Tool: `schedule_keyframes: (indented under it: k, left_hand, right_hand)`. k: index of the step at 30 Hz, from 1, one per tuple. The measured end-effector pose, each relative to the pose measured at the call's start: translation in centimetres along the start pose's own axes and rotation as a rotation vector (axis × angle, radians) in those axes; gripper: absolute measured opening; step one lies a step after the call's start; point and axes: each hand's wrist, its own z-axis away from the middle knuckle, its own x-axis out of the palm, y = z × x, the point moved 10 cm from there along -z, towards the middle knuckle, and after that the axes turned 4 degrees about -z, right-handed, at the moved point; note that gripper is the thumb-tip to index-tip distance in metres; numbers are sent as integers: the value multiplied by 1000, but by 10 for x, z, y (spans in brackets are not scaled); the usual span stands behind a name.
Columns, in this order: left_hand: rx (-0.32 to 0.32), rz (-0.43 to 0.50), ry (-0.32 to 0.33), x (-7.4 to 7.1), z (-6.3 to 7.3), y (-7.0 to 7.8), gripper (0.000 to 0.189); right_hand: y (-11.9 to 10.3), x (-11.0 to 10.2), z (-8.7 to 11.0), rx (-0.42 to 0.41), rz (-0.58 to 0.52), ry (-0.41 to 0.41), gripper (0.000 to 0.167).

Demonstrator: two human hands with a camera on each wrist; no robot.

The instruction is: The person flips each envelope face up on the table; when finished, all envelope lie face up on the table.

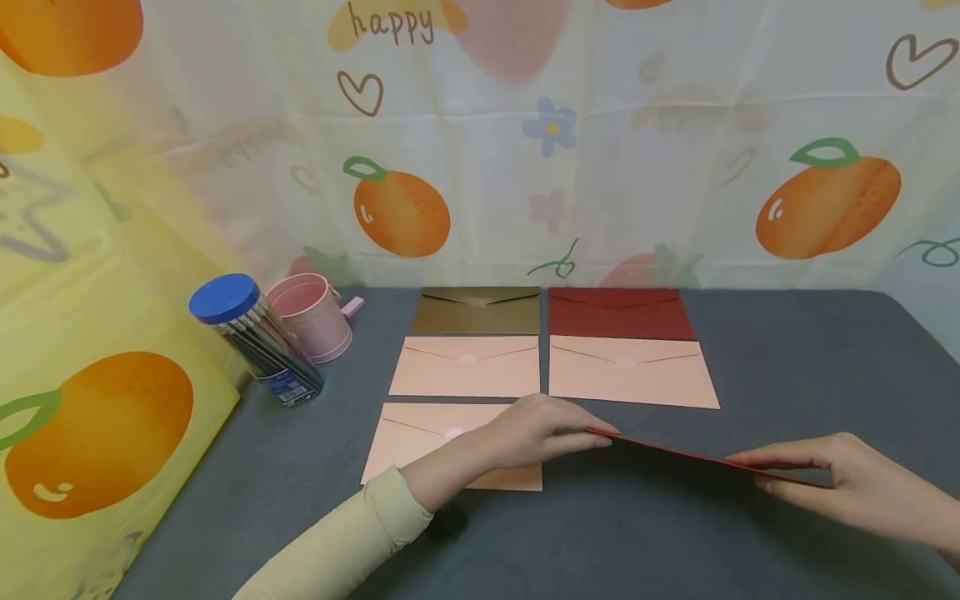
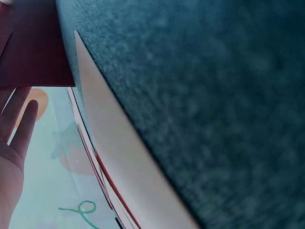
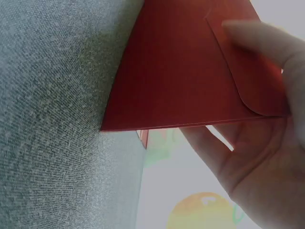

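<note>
Between my two hands a red envelope (image 3: 176, 71) is held above the table, seen nearly edge-on in the head view. My left hand (image 1: 536, 429) pinches its left end between thumb and fingers. At its right end my right hand (image 1: 840, 475) grips it, thumb on the flap side and fingers behind in the right wrist view. Part of a pink envelope (image 1: 408, 450) on the table is hidden under my left hand and wrist. Beyond lie two more pink envelopes (image 1: 468, 379) (image 1: 630, 387), then an olive-gold envelope (image 1: 476, 318) and another red envelope (image 1: 618, 321), arranged in two columns.
On the left of the dark grey table (image 1: 810, 358) stand a clear jar of pencils with a blue lid (image 1: 225, 298) and a small pink pail (image 1: 315, 321). A printed curtain (image 1: 480, 167) hangs along the back edge; a yellow one (image 1: 97, 333) borders the left.
</note>
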Motion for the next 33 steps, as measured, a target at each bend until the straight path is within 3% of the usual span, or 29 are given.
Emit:
schedule_keyframes:
  k: [5,11,15,18,23,30,33]
  left_hand:
    - [-75,66,46,-5,4,-7,23]
    - [-169,149,91,-8,7,-16,19]
    - [-198,170,113,-10,8,-20,16]
    - [-203,154,119,-11,8,-22,8]
    - [-253,122,95,-9,9,-28,28]
    - [-359,182,55,-2,14,-40,5]
    - [-374,202,71,-3,15,-44,8]
  right_hand:
    - [9,-11,0,93,-13,108,34]
    - [31,-15,1,292,13,110,18]
    - [41,-17,0,371,28,102,13]
    - [45,-17,0,387,16,100,12]
    - [53,-11,0,417,2,68,16]
    - [64,0,1,432,24,23,29]
    - [63,0,-1,418,57,44,29]
